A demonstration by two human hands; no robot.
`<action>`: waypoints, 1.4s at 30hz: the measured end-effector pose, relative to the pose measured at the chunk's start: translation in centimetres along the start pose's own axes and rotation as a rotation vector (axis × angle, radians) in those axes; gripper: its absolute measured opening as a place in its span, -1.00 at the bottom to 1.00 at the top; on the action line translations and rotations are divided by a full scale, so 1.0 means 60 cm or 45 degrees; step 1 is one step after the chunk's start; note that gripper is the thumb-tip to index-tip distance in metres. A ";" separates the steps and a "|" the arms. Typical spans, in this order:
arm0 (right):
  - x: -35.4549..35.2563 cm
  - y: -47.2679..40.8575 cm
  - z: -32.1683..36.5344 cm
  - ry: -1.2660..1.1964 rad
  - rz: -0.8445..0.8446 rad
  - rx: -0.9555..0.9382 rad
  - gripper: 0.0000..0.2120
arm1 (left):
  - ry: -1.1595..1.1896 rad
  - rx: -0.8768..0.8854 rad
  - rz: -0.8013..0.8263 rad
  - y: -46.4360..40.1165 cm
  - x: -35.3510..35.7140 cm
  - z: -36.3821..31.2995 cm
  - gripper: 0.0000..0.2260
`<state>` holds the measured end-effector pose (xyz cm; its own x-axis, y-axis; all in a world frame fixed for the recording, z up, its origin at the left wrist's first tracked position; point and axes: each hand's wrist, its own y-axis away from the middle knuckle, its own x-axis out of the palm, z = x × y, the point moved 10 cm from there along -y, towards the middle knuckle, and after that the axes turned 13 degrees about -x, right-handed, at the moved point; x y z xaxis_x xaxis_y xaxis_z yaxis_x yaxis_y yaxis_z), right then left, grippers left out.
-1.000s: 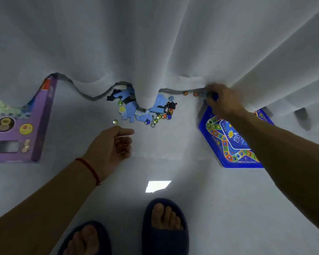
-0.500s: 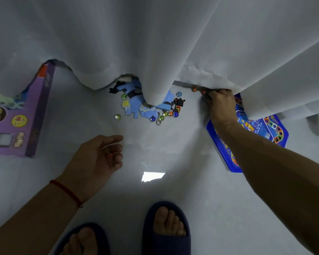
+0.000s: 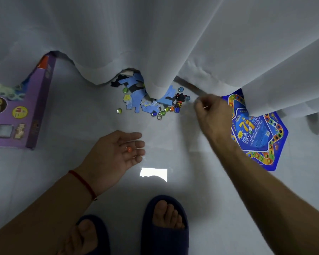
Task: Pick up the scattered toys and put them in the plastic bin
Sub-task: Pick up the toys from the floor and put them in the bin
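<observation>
- Left hand (image 3: 116, 153) now turned palm-up and spread wide; an orange marble (image 3: 128, 149) rests loose on its fingers. A second ago it was curled.
- Right hand (image 3: 211, 115) has come off the curtain (image 3: 173, 43) hem, fingertips pinched; looks like a small marble, blurred, cannot tell.
- Remaining marbles (image 3: 166, 109), puzzle pieces (image 3: 136, 100) and black figure (image 3: 179, 100) lie on the floor just ahead of both hands.
- Blue game board (image 3: 261, 137) beside the right hand.
- Plastic bin not visible.
- Likely collecting marbles into the left palm first.

Pale floor (image 3: 66, 111) – marbles (image 3: 119, 110), puzzle pieces (image 3: 136, 100), boxes (image 3: 20, 115)
</observation>
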<state>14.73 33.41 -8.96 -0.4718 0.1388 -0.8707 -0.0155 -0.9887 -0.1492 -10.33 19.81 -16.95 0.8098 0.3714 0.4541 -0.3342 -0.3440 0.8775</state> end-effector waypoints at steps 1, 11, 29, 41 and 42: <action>0.000 0.030 0.056 -0.177 0.076 -0.108 -0.86 | 0.005 -0.037 0.050 -0.004 0.016 0.004 -0.69; 0.012 -0.024 -0.025 0.079 0.186 -0.090 -0.71 | 0.032 -0.156 0.055 -0.024 0.067 0.027 -0.71; 0.036 0.054 0.145 -0.303 0.602 -0.522 -0.88 | 0.152 -0.127 0.146 -0.024 0.091 0.013 -0.62; 0.096 -0.040 -0.023 0.242 0.318 -0.466 -0.81 | 0.170 -0.128 -0.007 -0.029 0.053 0.027 -0.70; 0.095 -0.047 -0.030 0.238 0.328 -0.443 -0.82 | 0.173 -0.119 -0.004 -0.029 0.053 0.026 -0.70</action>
<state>13.64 37.07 -14.35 -0.2540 -0.0692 -0.9647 0.3925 -0.9190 -0.0374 -6.41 20.28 -17.26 0.7403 0.4877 0.4627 -0.3807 -0.2632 0.8864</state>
